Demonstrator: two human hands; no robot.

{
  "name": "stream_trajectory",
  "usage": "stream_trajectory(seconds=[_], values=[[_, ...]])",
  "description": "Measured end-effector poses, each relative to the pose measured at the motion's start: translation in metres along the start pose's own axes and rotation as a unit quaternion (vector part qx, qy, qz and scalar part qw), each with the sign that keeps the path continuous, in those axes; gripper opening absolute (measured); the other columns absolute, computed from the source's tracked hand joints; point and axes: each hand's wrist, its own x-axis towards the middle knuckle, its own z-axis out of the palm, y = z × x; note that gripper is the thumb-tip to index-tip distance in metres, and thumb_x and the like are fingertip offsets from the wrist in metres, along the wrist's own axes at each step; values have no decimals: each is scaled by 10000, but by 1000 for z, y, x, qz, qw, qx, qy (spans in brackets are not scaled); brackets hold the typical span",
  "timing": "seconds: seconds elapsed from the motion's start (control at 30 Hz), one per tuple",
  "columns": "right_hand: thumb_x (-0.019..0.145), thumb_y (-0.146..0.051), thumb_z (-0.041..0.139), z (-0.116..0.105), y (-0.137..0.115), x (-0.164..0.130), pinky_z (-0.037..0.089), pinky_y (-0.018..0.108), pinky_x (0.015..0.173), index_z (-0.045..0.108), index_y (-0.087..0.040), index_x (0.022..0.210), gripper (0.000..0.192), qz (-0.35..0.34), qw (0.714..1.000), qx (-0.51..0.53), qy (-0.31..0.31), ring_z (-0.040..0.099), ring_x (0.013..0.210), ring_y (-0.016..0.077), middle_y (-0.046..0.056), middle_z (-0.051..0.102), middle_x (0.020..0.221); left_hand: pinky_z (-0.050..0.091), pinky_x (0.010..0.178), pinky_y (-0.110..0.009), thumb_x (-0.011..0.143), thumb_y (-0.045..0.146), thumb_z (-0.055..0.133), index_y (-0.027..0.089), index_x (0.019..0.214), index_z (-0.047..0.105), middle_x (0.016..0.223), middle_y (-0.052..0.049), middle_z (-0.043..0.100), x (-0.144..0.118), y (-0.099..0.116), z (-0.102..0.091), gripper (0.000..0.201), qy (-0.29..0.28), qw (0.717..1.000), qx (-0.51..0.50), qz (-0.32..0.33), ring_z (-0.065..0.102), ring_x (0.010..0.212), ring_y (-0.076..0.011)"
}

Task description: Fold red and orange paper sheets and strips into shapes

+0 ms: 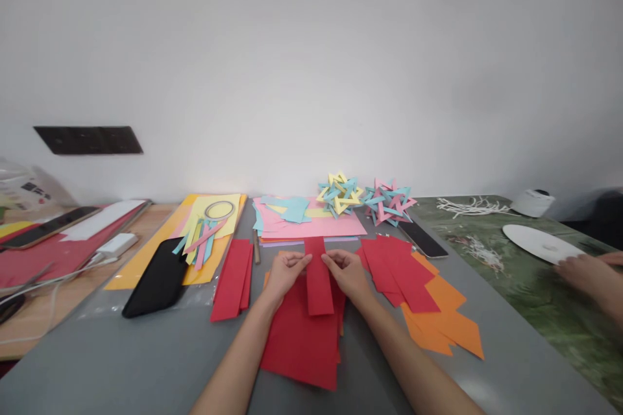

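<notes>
Watching the head feed, I saw the grey table (pixel 146 363) fill the lower frame, with a green marbled surface (pixel 535 285) running down its right side. At lower centre lay a large red sheet (pixel 299 350), and on top of it the red paper strip (pixel 317 279), lying lengthwise away from me. My left hand (pixel 285 272) pinched the strip's left edge near its far end, and my right hand (pixel 346 272) pinched the right edge just opposite (fingertips curled onto the paper, thumbs I could not make out). Right of centre sat a fanned pile of red and orange pieces (pixel 428 298). Left of centre were a stack of red strips (pixel 233 279) and a black phone (pixel 158 282). Further back stood two woven paper stars (pixel 363 198). At the right edge, another person's hand (pixel 591 275) rested near a white disc (pixel 540 243).
</notes>
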Motion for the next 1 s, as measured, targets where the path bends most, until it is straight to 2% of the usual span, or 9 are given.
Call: stream_trajectory(seconds=[0.17, 0.33, 0.47, 0.67, 0.77, 0.83, 0.9, 1.0], values=[[647, -442, 588, 0, 1, 0, 497, 282, 552, 630, -161, 720, 293, 6, 999, -3, 38, 614, 615, 181, 53, 672, 692, 488, 682, -278, 588, 373, 666, 139, 744, 631, 731, -53, 690, -2, 2, 1, 283, -24, 1000, 3, -5, 632, 715, -183], [665, -439, 570, -2, 0, 0, 501, 290, 552, 636, -166, 722, 286, -14, 999, -16, 27, 605, 606, 180, 47, 668, 680, 494, 643, -266, 595, 378, 661, 133, 750, 623, 722, -63, 689, -3, 4, 3, 293, 11, 1000, 7, 2, 631, 661, -170], [675, -454, 554, -1, -3, -1, 514, 309, 553, 634, -175, 746, 298, -8, 1000, -12, 22, 611, 646, 198, 51, 670, 703, 495, 619, -270, 602, 395, 650, 125, 743, 628, 711, -74, 688, -3, 6, 1, 306, 12, 1000, 14, 13, 627, 635, -172], [711, -434, 523, 3, -11, -6, 494, 306, 651, 618, -172, 757, 282, -47, 995, -25, 83, 610, 701, 195, 64, 666, 756, 465, 523, -234, 636, 405, 608, 152, 751, 643, 674, -47, 682, -5, 6, 9, 280, 2, 999, 43, 22, 620, 606, -168], [748, -428, 475, 3, -12, -7, 478, 277, 612, 619, -166, 799, 303, -55, 993, -50, 90, 595, 645, 170, 52, 650, 696, 433, 471, -222, 644, 395, 590, 147, 719, 630, 632, -42, 669, -4, 14, 8, 262, 43, 995, 79, 44, 607, 574, -166], [753, -426, 467, 2, -11, -7, 460, 262, 561, 621, -159, 832, 318, -53, 991, -88, 84, 574, 598, 159, 44, 627, 645, 412, 457, -225, 637, 366, 589, 141, 666, 616, 579, -43, 649, -2, 28, -5, 228, 90, 984, 139, 60, 590, 533, -167], [732, -418, 497, 2, -10, -7, 436, 253, 518, 619, -160, 870, 316, -54, 986, -143, 70, 545, 566, 151, 38, 607, 636, 413, 493, -238, 623, 323, 592, 150, 621, 608, 562, -44, 642, -1, 46, -28, 174, 137, 961, 227, 74, 592, 554, -179], [706, -390, 533, 3, -9, -8, 420, 255, 535, 619, -183, 867, 276, -78, 971, -224, 34, 517, 573, 142, 32, 585, 684, 414, 556, -264, 607, 293, 595, 162, 582, 591, 622, -68, 652, -8, 74, -71, 134, 206, 900, 380, 52, 602, 634, -216]])
